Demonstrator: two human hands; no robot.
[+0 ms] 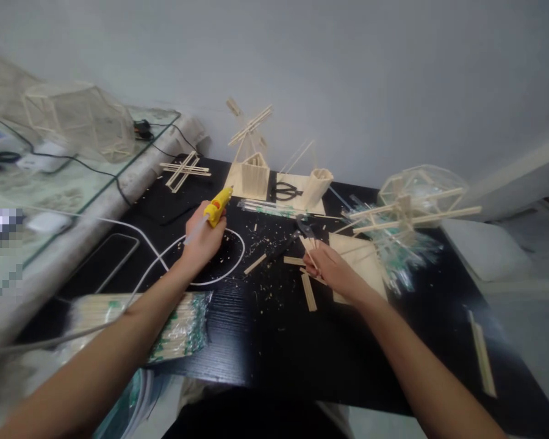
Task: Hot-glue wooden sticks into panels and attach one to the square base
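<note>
My left hand is wrapped round a yellow glue gun, its nozzle pointing up and to the right; a pale glue stick sticks out of its back end. My right hand pinches a few short wooden sticks over the black table. Cut stick pieces lie just below and left of that hand. Beyond it are dark pliers, and a thin wooden board lies partly under my right wrist.
A windmill model and a small stick tower stand on boards at the back, near black scissors. Bundled sticks in plastic lie front left. A white cable loops across the table. Another stick model stands right.
</note>
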